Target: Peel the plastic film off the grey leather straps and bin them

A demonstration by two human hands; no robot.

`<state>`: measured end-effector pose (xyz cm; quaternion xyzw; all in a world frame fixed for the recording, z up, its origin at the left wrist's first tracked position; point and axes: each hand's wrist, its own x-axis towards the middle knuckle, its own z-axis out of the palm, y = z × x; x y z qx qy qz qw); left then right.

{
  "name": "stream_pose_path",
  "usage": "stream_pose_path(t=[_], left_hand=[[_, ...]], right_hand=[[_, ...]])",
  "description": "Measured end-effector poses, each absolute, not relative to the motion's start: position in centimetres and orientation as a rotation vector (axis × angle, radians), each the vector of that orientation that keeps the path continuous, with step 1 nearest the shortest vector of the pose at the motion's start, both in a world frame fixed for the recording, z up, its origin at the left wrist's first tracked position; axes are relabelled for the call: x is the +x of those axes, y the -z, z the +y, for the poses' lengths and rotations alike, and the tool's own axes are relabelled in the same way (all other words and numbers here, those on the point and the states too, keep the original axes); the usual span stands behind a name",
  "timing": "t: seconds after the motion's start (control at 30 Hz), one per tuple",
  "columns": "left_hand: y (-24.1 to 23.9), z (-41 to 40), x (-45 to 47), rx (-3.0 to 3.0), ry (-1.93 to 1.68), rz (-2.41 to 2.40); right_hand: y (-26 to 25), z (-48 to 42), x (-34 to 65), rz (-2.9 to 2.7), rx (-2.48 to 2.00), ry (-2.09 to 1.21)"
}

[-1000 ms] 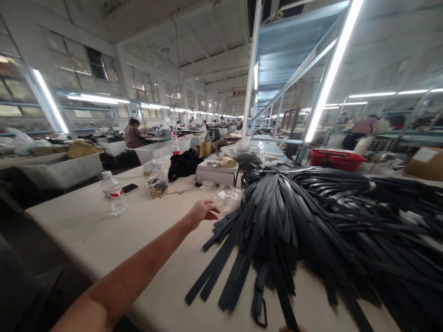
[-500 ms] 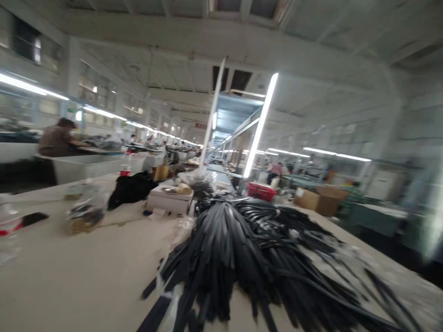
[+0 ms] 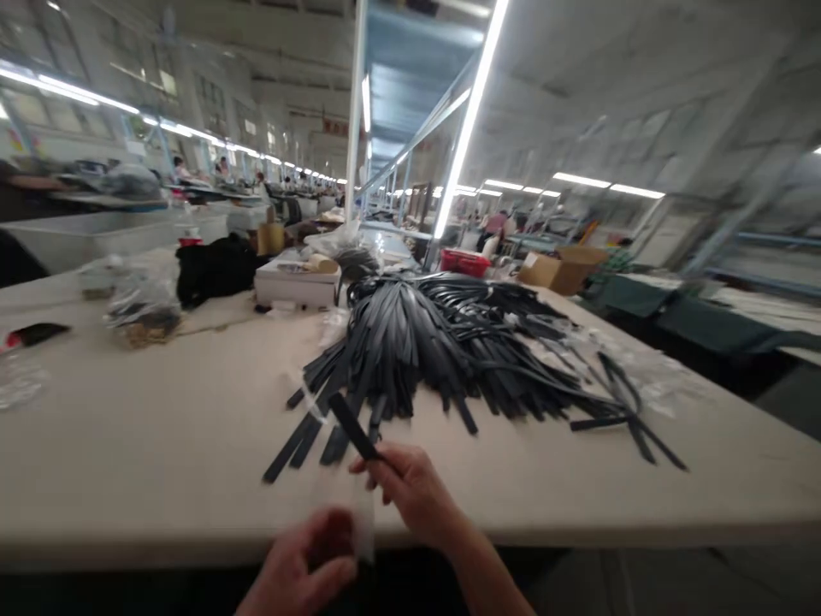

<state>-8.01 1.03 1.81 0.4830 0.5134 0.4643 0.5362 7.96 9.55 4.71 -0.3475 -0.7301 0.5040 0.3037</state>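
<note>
A flat black strip is pinched in my right hand, its free end pointing up and left above the table's front edge. Lower and to the left is my left hand, blurred, with fingers curled and thumb apart from them; I see nothing gripped in it. Something translucent, perhaps clear plastic, shows beside its fingertips, but whether they touch is unclear. Just beyond both hands, a large heap of similar black strips fans out toward me over the pale table.
A white box, black cloth and a clear bag of small items stand back left. Behind the heap are a red basket and a cardboard box. Crumpled plastic lies right. A lit metal frame rises beyond.
Both my hands have come into view at the bottom, the right one holding a black strip. My view has tipped downward, showing the table's front edge.
</note>
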Motion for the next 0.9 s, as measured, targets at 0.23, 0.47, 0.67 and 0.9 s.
stream_pose_path(t=[0.23, 0.47, 0.67, 0.9], left_hand=[[-1.9, 2.2, -8.9, 1.049, -1.114, 1.118], [-1.6, 0.3, -7.6, 0.867, -1.058, 1.047], [-2.6, -0.8, -8.3, 0.884, -0.889, 0.944], [-7.8, -0.2, -12.9, 0.869, -1.012, 0.943]], right_hand=[[-7.2, 9.6, 7.9, -2.185, -0.791, -1.169], [-6.5, 9.1, 7.4, -2.249, -0.782, -1.097], [-6.0, 8.7, 7.3, -2.266, -0.733, -1.108], [-4.3, 9.4, 6.9, -1.908, -0.845, -1.362]])
